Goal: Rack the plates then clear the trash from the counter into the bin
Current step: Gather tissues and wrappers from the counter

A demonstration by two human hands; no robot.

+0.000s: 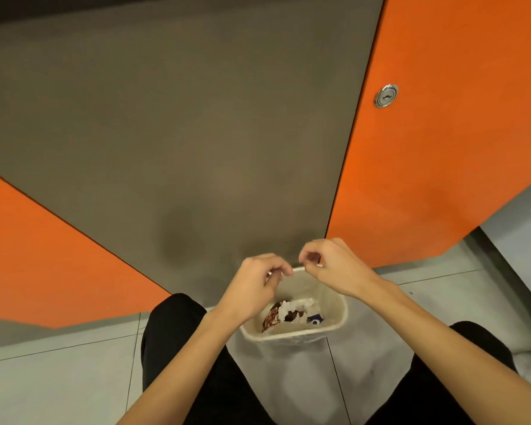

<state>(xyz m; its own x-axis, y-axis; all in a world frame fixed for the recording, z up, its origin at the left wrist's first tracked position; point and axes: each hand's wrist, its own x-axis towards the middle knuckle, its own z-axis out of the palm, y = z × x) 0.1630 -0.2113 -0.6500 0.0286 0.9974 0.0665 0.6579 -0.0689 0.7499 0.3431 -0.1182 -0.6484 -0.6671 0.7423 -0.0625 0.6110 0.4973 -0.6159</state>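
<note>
- Looking down through the head camera, you have both hands just above the far rim of the cream, rounded-rectangular plastic bin [331,328], which stands on the pale grey tiled floor [59,378] between your black-trousered legs [178,338].
- Your left hand [255,286] hangs over the bin's left far corner with its fingers curled downward; their tips are turned away from you, so I cannot tell whether they pinch anything.
- Your right hand [334,268] is near the left one, over the far rim, fingers curled in and thumb close to the forefinger; the hollow of the hand shows nothing in it.
- Inside the bin lies the trash: crumpled white paper [299,306], a brown patterned wrapper [270,319] to its left, and a dark blue scrap [314,320] to its right.
- Behind the bin rises a flat grey-brown panel [181,133].
- An orange cabinet door [457,133] to the right carries a round silver lock [386,96].
- A second orange panel [43,256] slants in at the left.
</note>
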